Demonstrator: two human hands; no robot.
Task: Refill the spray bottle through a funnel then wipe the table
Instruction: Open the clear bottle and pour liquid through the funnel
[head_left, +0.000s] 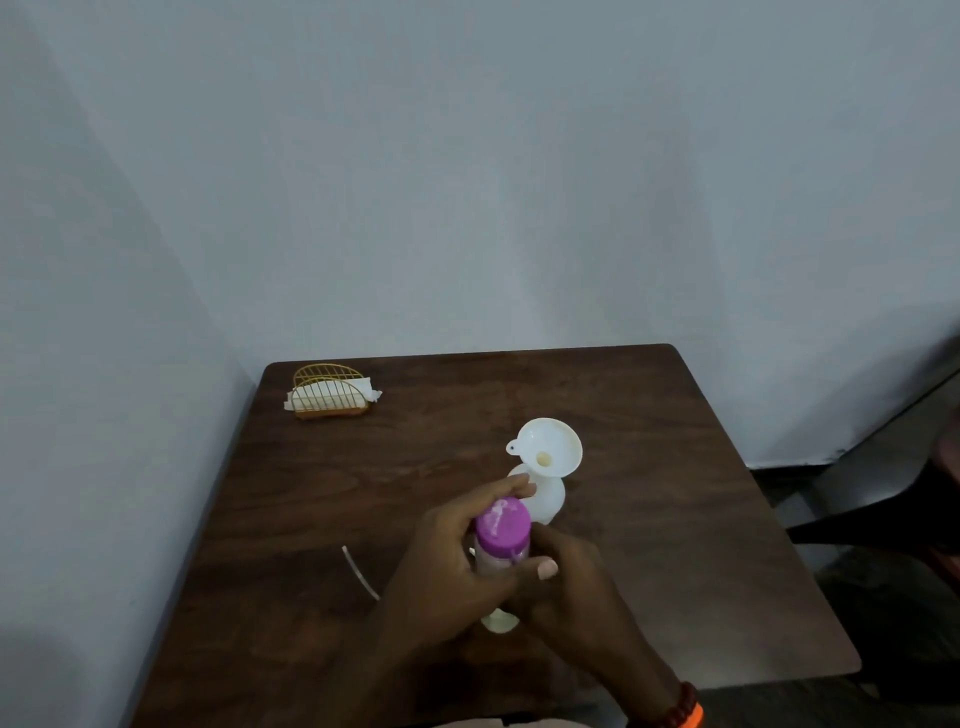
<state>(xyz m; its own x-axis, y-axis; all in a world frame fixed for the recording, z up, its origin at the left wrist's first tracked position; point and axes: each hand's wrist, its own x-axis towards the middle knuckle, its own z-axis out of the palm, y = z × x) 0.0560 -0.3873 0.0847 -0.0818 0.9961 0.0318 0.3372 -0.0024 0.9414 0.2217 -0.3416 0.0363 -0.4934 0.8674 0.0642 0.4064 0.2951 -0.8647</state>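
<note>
The upright refill bottle (503, 540) is gripped by both hands' fingers (511, 488); the funnel (550, 448) stands just beyond, in the spray bottle (551, 501).

Purple cap (503, 521); white funnel (551, 448); dark wood-grain table (649, 467); gold holder (332, 392).

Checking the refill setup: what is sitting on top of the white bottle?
A white funnel sits in the neck of the white bottle, tilted slightly. Its spout and the bottle's opening are hidden, and the left hand covers the bottle's lower part.
</note>
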